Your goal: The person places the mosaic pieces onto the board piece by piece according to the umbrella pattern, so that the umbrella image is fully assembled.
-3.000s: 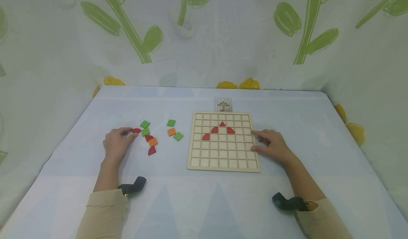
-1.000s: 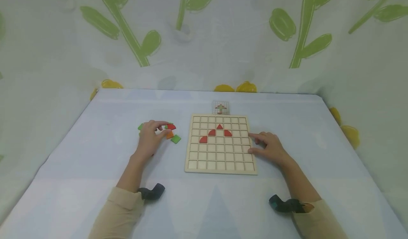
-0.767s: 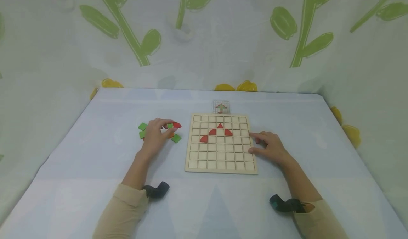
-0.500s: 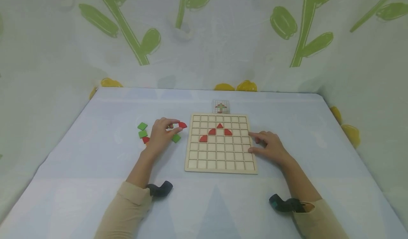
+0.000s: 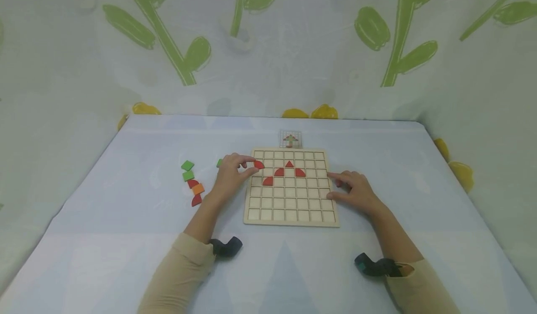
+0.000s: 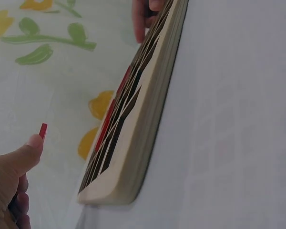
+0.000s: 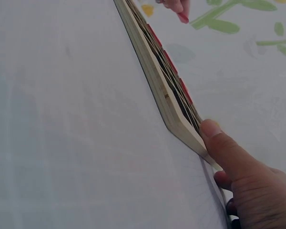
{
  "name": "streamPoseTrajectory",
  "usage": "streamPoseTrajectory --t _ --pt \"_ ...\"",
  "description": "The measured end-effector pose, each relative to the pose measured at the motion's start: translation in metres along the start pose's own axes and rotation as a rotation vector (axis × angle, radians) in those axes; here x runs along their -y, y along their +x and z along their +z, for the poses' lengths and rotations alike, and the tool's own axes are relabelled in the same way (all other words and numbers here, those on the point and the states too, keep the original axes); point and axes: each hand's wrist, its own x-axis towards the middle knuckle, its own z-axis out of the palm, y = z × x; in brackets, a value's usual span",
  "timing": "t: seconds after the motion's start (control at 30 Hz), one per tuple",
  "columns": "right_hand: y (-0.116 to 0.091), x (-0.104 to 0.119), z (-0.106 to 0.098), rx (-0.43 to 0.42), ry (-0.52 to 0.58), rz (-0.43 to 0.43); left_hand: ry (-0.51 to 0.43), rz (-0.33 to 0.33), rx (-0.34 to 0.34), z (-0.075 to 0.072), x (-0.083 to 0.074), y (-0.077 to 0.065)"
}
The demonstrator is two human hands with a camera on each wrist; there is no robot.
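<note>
My left hand (image 5: 230, 174) pinches a red quarter-circle tile (image 5: 258, 165) between thumb and forefinger, above the upper left corner of the wooden grid board (image 5: 291, 224). In the left wrist view, the red tile (image 6: 43, 130) stands up from the thumb tip, higher than the board (image 6: 150, 124). My right hand (image 5: 354, 190) rests at the board's right edge, forefinger and thumb spread apart and touching it. In the right wrist view, the thumb of my right hand (image 7: 250, 179) lies on the board's rim (image 7: 167, 109). On the grid sit a red triangle (image 5: 289, 164) and three red quarter-circle tiles (image 5: 278, 172).
Left of the board lie green tiles (image 5: 188, 176), an orange square tile (image 5: 198, 189) and two red quarter-circle tiles (image 5: 196, 200). Another green tile (image 5: 219, 163) shows partly behind my left hand. A small pattern card (image 5: 290, 139) lies at the board's far edge.
My left hand has picked up the red quarter-circle tile from the loose pile and carried it right, over the board's corner. My right hand stays at the board's edge.
</note>
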Motion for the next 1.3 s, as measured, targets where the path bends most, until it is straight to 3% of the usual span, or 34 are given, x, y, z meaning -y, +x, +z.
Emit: streamPoseTrajectory --t 0.53,0.9,1.13,1.3 --pt "0.0 -0.001 0.001 0.012 -0.008 0.02 -0.081 0.085 0.037 0.028 -0.02 0.004" --pt "0.001 0.0 0.001 0.038 -0.003 0.065 -0.065 0.141 0.06 0.047 -0.037 0.008" --pt "0.001 0.0 0.002 0.032 -0.005 0.05 -0.041 0.186 0.092 0.062 -0.049 0.011" --pt "0.001 0.0 0.002 0.024 -0.001 0.046 0.003 0.189 0.074 0.073 -0.059 0.011"
